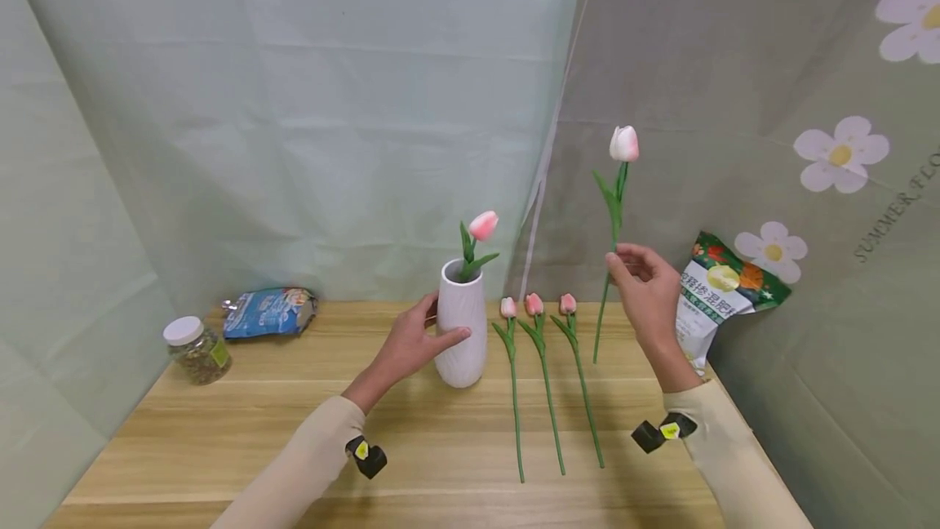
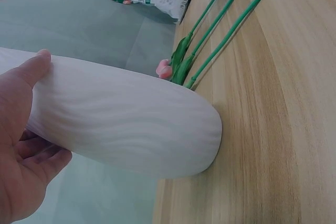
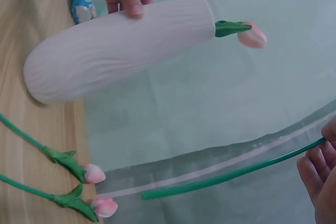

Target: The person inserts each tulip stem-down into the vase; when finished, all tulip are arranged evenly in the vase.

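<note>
A white ribbed vase (image 1: 463, 333) stands upright on the wooden table with one pink tulip (image 1: 483, 225) in its mouth. My left hand (image 1: 414, 340) grips the vase from its left side, thumb across the front, as the left wrist view also shows. Raised at the right, my right hand (image 1: 646, 288) pinches the green stem of a pale pink tulip (image 1: 623, 144), bloom up. The bare lower end of that stem (image 3: 184, 186) hangs free in the right wrist view. Between the vase and my right hand, three tulips (image 1: 547, 374) lie side by side, blooms toward the back.
At the back left are a lidded jar (image 1: 198, 351) and a blue packet (image 1: 270, 313). A white and green bag (image 1: 723, 292) leans at the right edge. Cloth curtains (image 1: 330, 121) hang behind the table (image 1: 279, 431).
</note>
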`<state>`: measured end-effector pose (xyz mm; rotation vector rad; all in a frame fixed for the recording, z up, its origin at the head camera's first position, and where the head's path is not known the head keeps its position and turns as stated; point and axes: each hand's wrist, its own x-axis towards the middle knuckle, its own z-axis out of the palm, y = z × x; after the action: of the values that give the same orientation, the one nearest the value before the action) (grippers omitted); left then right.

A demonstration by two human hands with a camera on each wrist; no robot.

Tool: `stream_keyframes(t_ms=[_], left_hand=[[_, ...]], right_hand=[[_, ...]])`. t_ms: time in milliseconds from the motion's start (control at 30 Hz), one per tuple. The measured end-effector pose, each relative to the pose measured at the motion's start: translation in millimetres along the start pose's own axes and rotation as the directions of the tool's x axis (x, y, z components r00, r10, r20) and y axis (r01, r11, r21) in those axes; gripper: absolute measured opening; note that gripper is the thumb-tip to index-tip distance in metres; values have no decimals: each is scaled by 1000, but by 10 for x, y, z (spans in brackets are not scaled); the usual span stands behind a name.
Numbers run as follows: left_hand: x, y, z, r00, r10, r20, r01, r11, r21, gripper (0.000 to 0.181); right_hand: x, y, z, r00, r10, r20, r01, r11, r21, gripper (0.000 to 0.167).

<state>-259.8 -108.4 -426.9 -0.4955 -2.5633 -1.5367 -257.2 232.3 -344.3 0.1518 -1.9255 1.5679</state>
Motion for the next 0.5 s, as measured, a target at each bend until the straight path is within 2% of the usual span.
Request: stream_keyframes(t_ms=[233,500], left_hand=[[6,-26,0,1000,2,0,-2,1000,5,83],[11,-22,4,1000,-2,4,2,1000,-5,83]], right_hand=[[41,-73,74,999,-37,5,36,997,63,27],[84,-158,133,998,-66,13,65,994,93,27]])
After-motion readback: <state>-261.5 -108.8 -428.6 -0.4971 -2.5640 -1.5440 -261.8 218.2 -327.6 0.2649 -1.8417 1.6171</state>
